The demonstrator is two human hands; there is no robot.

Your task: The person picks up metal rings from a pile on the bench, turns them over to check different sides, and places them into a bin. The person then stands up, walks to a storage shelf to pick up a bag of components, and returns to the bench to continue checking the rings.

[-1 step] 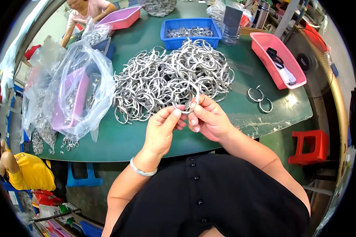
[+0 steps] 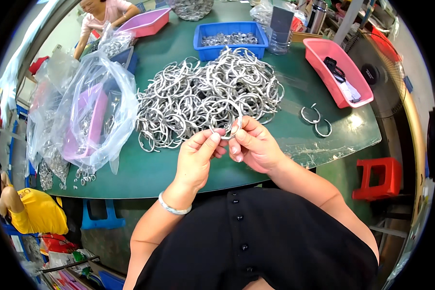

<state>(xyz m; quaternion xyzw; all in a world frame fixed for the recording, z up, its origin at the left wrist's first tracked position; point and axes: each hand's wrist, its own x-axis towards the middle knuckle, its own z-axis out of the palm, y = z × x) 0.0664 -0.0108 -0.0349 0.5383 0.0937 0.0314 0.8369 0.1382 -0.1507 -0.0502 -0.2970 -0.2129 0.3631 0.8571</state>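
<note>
Both my hands meet at the near side of a large heap of silver metal rings [image 2: 179, 99] on a green table. An open metal ring [image 2: 240, 113] is pinched between them. My left hand [image 2: 196, 153] is closed on its left side with thumb and fingertips. On the opposite side my right hand [image 2: 254, 146] grips it between thumb and curled fingers. Part of the ring is hidden by my fingertips and merges with the heap behind. Two loose rings, one [image 2: 310, 116] touching or overlapping the other [image 2: 324, 129], lie to the right.
Behind the heap stands a blue tray [image 2: 231, 52] of small metal parts. A pink tray [image 2: 319, 72] sits at right, near a fan [image 2: 383, 77]. Plastic bags [image 2: 89, 72] and a purple tray [image 2: 95, 116] crowd the left. A red stool [image 2: 378, 179] stands beyond the table's right corner.
The whole view has shifted very slightly. My hands keep the same grip on the ring.
</note>
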